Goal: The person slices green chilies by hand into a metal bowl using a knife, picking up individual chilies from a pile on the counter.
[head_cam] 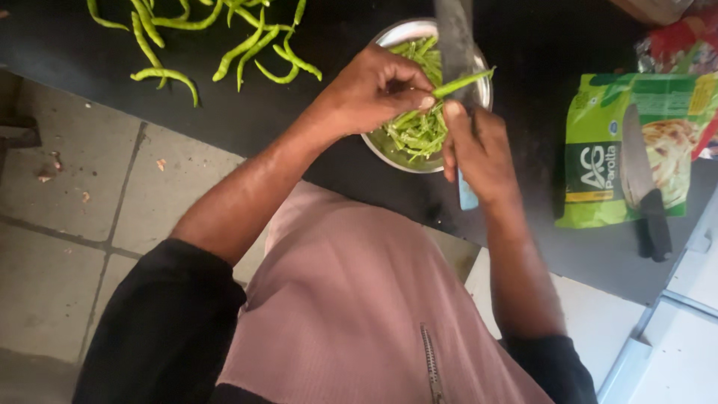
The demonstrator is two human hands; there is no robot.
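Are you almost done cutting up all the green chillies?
Not yet. The steel bowl already holds a heap of slit chilli strips, so a good share looks done. Right now the left hand holds one chilli over the bowl while the right hand works the knife. A pile of whole chillies on the dark counter is left.

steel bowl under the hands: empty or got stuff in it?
Partly filled. The steel bowl holds a heap of green chilli strips, with bare metal showing near its front rim. The hands hide part of it.
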